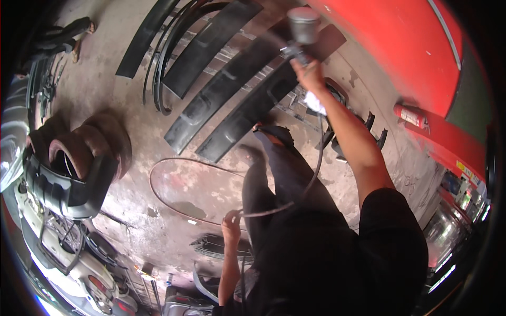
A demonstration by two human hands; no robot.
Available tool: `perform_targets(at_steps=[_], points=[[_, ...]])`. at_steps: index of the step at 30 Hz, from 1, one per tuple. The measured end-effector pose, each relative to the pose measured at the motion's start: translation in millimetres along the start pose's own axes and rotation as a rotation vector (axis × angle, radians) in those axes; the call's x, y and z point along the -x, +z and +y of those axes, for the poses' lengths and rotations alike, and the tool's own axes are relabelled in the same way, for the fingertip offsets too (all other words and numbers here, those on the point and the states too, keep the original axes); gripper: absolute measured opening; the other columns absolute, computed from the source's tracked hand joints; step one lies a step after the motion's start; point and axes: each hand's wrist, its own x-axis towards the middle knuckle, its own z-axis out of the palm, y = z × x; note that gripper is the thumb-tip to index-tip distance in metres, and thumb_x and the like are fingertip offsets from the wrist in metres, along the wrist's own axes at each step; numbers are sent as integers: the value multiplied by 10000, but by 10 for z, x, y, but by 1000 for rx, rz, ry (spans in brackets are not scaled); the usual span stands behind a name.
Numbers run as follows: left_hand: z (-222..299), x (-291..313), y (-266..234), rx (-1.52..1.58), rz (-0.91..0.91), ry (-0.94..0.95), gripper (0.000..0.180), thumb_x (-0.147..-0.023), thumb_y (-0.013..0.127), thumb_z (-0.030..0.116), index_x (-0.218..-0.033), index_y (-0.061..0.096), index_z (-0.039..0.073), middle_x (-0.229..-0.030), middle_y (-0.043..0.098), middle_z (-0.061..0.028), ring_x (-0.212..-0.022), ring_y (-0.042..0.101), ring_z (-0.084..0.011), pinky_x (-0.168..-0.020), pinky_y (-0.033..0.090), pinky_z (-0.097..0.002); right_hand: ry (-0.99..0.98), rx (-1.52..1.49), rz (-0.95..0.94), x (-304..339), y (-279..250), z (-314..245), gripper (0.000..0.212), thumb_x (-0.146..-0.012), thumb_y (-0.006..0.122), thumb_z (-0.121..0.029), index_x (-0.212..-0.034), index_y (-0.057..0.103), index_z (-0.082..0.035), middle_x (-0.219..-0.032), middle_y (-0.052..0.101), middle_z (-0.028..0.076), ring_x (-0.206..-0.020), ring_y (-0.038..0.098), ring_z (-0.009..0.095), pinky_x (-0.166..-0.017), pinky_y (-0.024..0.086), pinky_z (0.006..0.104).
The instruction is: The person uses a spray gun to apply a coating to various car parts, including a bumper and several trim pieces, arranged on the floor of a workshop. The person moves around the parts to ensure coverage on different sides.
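Note:
My right hand (310, 75), with the arm stretched far forward, is closed around a spray gun (304, 30) with a grey cup on top. The gun is held over the far end of long black panels (211, 108), and motion blurs it slightly. A white cloth or paper (314, 102) hangs below this hand. From there the air hose (319, 152) curves down to my left hand (231, 226), whose fingers are closed on it near my legs. Another dark panel (247, 116) lies alongside, closest to my feet.
More black panels (211, 45) and curved trims (163, 68) lie on a rack. Old tyres (105, 139) and a black bumper (71, 184) stand at left. A fire extinguisher (411, 115) is by the red wall (390, 47). The hose loops across the floor (195, 184). Another person's legs (66, 37) show far left.

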Motion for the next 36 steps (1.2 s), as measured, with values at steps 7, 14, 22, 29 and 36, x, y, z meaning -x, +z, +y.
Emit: perform_targets(at_steps=[7,14,22,29,36], points=[[-351,132,55,-92,81,4,164,-916,601,34,-1049,692,5,-991,704,-219,-935,685,-406,-821,538,-441,110,-210,428,793,-1153,545,321,-952,748,-340,-960,731,-19,-626,642,42,-506,587,127,-446,450,302],[-831,-77,-256,-125,340,110,230,-912,547,-84,-1070,686,9,-1017,706,-147,-861,657,-270,-784,534,-357,106,-494,317,2563,-696,1033,264,-959,760,-292,-1038,719,-44,-695,653,-6,-555,558,64,-476,426,248],[-228,255,-22,-174,199,372,232,-862,580,-135,-1019,676,6,-1184,682,-179,-1092,677,-353,-949,521,-406,47,-561,-239,4521,-379,1064,207,-951,750,-237,-1056,745,-59,-757,671,-22,-678,572,70,-629,487,309],[-895,982,863,-310,123,537,119,-945,647,-7,-1059,678,10,-1052,706,-177,-985,686,-347,-855,546,-419,-301,-428,-162,5442,-1569,1585,262,-958,719,-155,-1210,709,-85,-823,685,117,-717,611,141,-680,504,334],[-613,1275,1880,-341,-159,563,143,-928,751,146,-948,673,27,-923,684,-154,-832,647,-325,-780,523,-428,-184,-347,99,6208,-3898,2136,402,-948,757,-164,-1317,663,-36,-919,736,101,-815,661,135,-726,542,316]])
